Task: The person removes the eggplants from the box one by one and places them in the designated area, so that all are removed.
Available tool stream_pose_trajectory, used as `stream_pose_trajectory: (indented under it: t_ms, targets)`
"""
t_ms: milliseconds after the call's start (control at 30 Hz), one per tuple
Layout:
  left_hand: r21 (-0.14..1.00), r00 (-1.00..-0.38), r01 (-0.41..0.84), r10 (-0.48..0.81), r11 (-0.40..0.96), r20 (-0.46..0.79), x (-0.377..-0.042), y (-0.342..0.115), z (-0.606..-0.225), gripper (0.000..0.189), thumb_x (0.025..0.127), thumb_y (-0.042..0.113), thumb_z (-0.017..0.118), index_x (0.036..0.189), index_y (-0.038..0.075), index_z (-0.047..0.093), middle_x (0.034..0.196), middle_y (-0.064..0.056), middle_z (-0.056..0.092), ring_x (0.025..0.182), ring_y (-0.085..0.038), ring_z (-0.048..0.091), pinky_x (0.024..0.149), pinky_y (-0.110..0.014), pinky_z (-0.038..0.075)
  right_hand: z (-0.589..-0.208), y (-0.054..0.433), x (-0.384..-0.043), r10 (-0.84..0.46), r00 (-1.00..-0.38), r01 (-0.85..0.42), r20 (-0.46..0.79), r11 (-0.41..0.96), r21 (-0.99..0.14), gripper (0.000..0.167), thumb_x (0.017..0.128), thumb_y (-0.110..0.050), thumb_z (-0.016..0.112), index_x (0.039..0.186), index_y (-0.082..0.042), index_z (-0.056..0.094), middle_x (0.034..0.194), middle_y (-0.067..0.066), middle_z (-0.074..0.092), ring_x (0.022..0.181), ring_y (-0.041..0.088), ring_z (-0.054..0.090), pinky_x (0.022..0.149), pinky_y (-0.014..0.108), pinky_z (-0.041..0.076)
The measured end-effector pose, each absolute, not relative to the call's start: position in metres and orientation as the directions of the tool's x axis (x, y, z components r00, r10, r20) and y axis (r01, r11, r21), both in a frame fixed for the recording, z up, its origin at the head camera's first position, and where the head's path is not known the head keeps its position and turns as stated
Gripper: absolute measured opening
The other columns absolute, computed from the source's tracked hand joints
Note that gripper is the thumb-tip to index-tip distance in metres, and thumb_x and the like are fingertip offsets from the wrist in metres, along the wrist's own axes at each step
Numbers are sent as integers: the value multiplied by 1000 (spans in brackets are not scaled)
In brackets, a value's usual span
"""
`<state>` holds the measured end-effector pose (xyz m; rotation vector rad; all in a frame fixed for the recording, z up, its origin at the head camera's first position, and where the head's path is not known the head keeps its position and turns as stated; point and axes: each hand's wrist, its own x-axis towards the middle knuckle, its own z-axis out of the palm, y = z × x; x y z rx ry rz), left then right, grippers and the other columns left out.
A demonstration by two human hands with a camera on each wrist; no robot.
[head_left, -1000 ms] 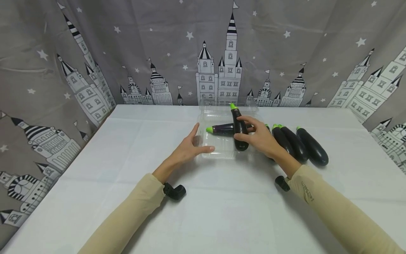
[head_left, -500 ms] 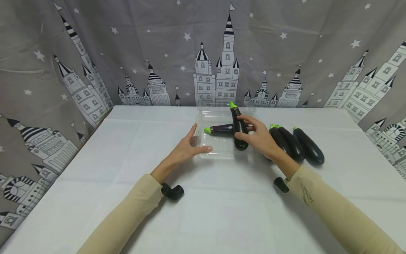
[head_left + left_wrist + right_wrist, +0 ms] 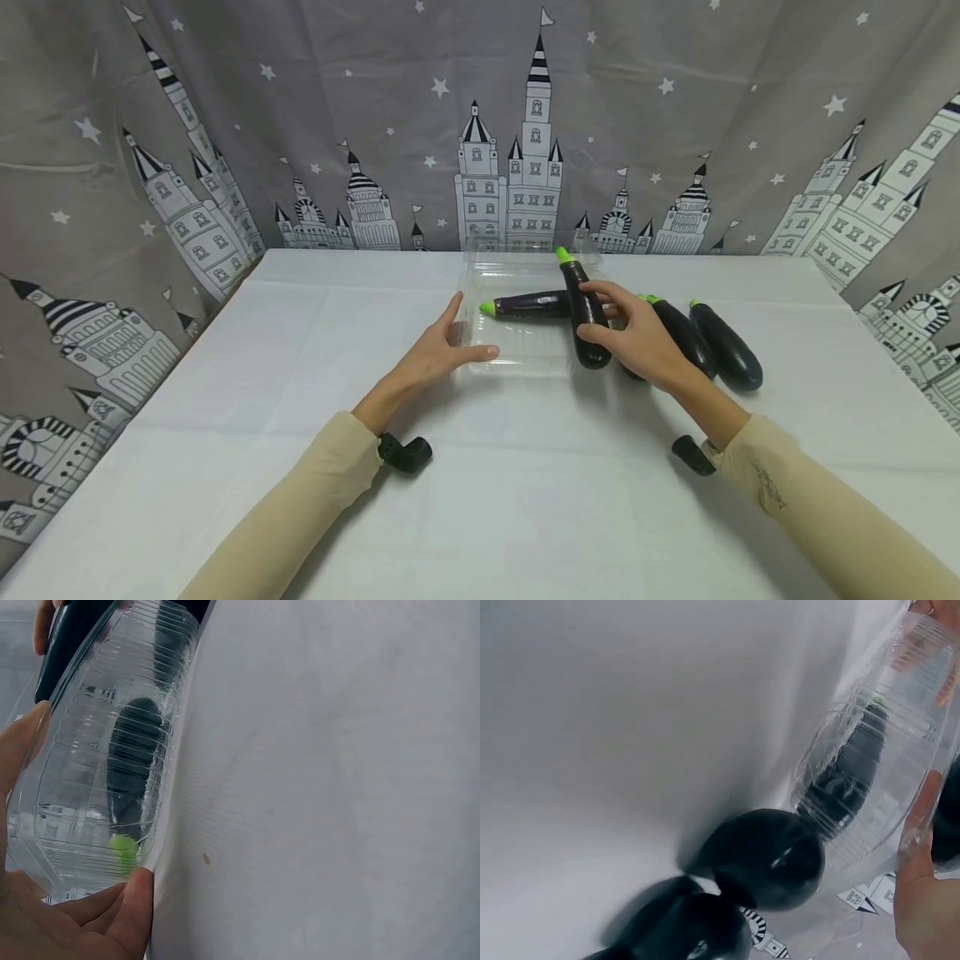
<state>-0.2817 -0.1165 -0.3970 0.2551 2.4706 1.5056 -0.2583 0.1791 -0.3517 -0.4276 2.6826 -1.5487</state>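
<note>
A clear plastic container (image 3: 510, 343) stands near the table's far edge with one eggplant (image 3: 531, 306) lying crosswise inside, its green stem end to the left. My left hand (image 3: 429, 360) rests at the container's left end, thumb and fingers spread and fairly straight around the near corner; in the left wrist view its fingertips (image 3: 135, 896) meet the end wall. Above the container's right side, my right hand (image 3: 637, 337) grips a second eggplant (image 3: 587, 321) between thumb and fingers, green stem pointing away. That eggplant overlaps the right end of the one inside.
Several more eggplants lie on the white table (image 3: 480, 500) right of the container, including one at the far right (image 3: 726, 346); my right hand partly covers others. The container's clear lid (image 3: 517, 242) stands raised at the back, before a grey castle-print curtain (image 3: 360, 75).
My right hand has shifted right and slightly toward me with the gripped eggplant, from over the container's middle to its right side. My left hand keeps its place at the container.
</note>
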Motion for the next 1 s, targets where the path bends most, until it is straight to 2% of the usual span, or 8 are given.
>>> stream_pose_trajectory:
  t_ms: [333, 433, 567, 633, 833, 1000]
  targets:
    - [888, -956, 16, 266, 460, -121, -281, -118, -396, 113, 82, 45, 78, 160, 28, -1, 158, -20, 25, 146, -35, 20, 115, -55, 21, -348, 201, -245, -244, -962, -220, 123, 429, -876, 59, 93, -18, 65, 149, -16, 44, 142, 21, 48, 122, 36, 53, 95, 53, 47]
    - [890, -956, 19, 270, 455, -117, -280, -118, -395, 113, 81, 44, 79, 160, 28, -1, 158, -20, 26, 146, -35, 20, 114, -55, 21, -348, 208, -241, -230, -966, -205, 115, 416, -886, 59, 94, -18, 65, 148, -16, 44, 141, 21, 48, 121, 35, 53, 93, 46, 49]
    - [891, -955, 24, 275, 454, -114, -279, -118, -394, 113, 82, 44, 78, 160, 27, -1, 160, -19, 22, 147, -35, 17, 115, -56, 19, -349, 219, -237, -208, -969, -216, 135, 438, -873, 57, 94, -18, 66, 148, -15, 46, 135, 20, 53, 118, 31, 55, 85, 27, 50]
    - [892, -954, 24, 276, 451, -114, -279, -117, -394, 113, 81, 45, 78, 160, 27, -1, 160, -19, 23, 147, -35, 17, 115, -56, 19, -349, 225, -236, -201, -969, -218, 140, 443, -870, 57, 94, -17, 65, 148, -15, 45, 135, 20, 53, 118, 31, 55, 83, 22, 50]
    - [893, -954, 16, 273, 451, -120, -280, -118, -395, 113, 81, 45, 79, 160, 28, -1, 158, -20, 26, 146, -36, 20, 114, -56, 20, -350, 239, -231, -188, -976, -185, 112, 437, -880, 58, 96, -17, 64, 150, -13, 42, 139, 21, 49, 119, 31, 52, 82, 21, 49]
    - [886, -955, 16, 269, 464, -123, -281, -117, -396, 113, 81, 47, 78, 160, 28, -1, 159, -20, 25, 146, -35, 19, 114, -56, 21, -351, 250, -227, -174, -977, -192, 125, 458, -868, 58, 96, -17, 64, 149, -13, 43, 136, 21, 51, 112, 17, 55, 81, 17, 48]
